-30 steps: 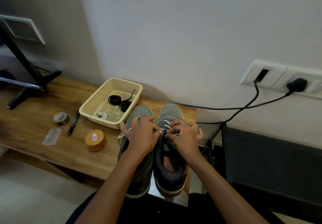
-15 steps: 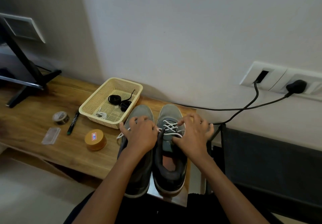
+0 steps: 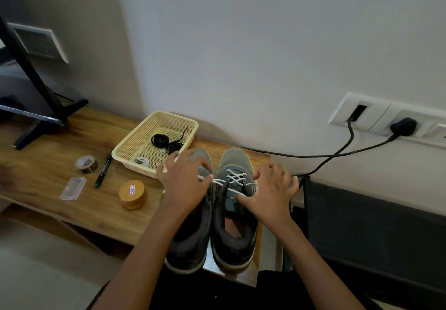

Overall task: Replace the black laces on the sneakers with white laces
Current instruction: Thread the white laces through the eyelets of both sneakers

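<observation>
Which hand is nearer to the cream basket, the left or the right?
Left. The left hand lies over the left sneaker, right beside the basket; the right hand is at the right sneaker, farther away.

Two sneakers (image 3: 235, 162) stood side by side on the counter (image 3: 36, 174), one under each hand. Behind the left hand (image 3: 184, 184) sat a basket (image 3: 120, 151) holding coiled laces (image 3: 159, 139). Left of that hand lay a tin (image 3: 133, 194), then a pen (image 3: 103, 171) and a tape roll (image 3: 86, 164).
</observation>
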The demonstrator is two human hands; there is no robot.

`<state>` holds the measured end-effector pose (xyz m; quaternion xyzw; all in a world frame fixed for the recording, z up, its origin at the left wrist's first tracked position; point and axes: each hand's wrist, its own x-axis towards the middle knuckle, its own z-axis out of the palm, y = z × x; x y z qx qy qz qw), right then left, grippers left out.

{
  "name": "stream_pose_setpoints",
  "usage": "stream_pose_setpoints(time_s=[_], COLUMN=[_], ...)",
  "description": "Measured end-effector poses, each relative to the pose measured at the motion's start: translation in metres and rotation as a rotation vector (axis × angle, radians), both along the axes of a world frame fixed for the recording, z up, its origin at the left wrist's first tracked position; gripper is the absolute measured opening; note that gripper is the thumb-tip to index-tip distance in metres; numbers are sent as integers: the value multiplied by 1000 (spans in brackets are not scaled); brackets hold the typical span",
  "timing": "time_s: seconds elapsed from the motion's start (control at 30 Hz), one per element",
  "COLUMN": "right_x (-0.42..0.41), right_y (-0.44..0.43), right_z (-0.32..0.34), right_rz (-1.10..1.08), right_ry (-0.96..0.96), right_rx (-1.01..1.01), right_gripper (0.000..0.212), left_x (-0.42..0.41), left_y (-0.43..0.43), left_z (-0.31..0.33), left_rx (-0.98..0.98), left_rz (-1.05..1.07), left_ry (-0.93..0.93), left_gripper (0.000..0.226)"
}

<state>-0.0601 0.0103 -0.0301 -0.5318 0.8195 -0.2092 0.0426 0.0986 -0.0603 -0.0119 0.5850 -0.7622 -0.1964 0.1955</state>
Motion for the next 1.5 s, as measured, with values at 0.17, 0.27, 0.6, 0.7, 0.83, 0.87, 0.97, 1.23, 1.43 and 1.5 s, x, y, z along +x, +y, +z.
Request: stream_pose_setpoints(time_s=[0.17, 0.27, 0.6, 0.7, 0.83, 0.87, 0.97, 1.23, 1.43, 1.5], right_x=[-1, -3, -6, -5, -4, -4, -3, -2, 2, 1], right_y=[2, 3, 1, 1, 0, 0, -1, -2, -2, -1], right_z=[-2, -2, -4, -5, -7, -8, -11, -13, -10, -9], right_rz=[49, 47, 51, 40, -8, -10, 19, -3, -12, -13], right_ry=[86, 94, 61, 28, 33, 45, 70, 83, 84, 83], right_rx=[13, 11, 63, 36, -39, -44, -34, -91, -98, -94], right_gripper=[36, 38, 57, 48, 35, 31, 22, 22, 20, 19], left_x=[-17, -17, 21, 11, -8, -10, -14, 2, 8, 9], left_y=[2, -4, -23, -17, -8, -7, -8, -19, -19, -20], left_z=[-6, -10, -8, -6, -7, -8, -10, -10, -10, -8], left_rx=[19, 51, 53, 54, 11, 20, 56, 127, 166, 171], left_rz=[-149, -135, 209, 15, -166, -171, -150, -23, -24, -31], left_ry=[-183, -173, -34, -75, -105, -114, -127, -199, -203, -198], left_gripper=[13, 10, 16, 27, 13, 10, 4, 13, 17, 16])
